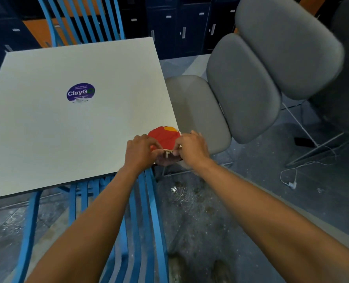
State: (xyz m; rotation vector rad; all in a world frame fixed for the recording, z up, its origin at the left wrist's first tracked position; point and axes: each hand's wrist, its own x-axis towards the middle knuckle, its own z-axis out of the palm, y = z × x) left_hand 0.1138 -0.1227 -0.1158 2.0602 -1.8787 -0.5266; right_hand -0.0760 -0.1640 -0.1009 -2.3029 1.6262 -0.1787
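Note:
A round red paper item point(165, 136) with a yellow patch at its far edge lies at the near right corner of the pale table point(67, 123). Thin pale sticks show under its near edge, between my hands. My left hand point(141, 150) pinches the item's near left edge with curled fingers. My right hand point(191, 146) pinches its near right edge. Both forearms reach in from the bottom of the view. The underside of the item is hidden.
A purple round ClayGo sticker point(80, 92) sits mid-table. Blue slatted chairs stand at the far side point(81, 19) and under the near edge point(141, 211). Grey padded chairs point(241, 86) stand to the right. A white cable point(292, 180) lies on the floor.

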